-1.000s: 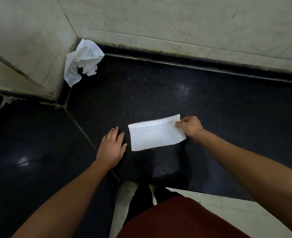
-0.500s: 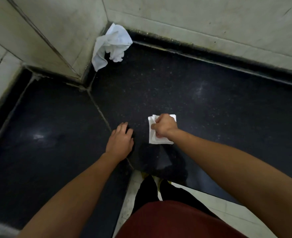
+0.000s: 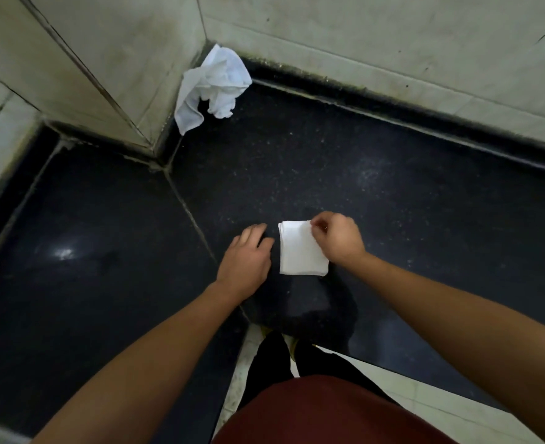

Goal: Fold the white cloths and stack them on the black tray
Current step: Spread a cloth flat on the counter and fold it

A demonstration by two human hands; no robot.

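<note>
Folded white cloth (image 3: 300, 251) just beside the flat left hand (image 3: 247, 259) (far corner pinched by right hand (image 3: 340, 240)).

The folded cloth (image 3: 301, 248) is plain white. The counter (image 3: 329, 174) under it is black with fine pale specks. Behind it, to the left, the crumpled cloth (image 3: 212, 88) is white too. The wall tiles (image 3: 361, 33) beyond are pale cream with dark stains. In front of it, the shirt (image 3: 322, 411) is dark red.
</note>
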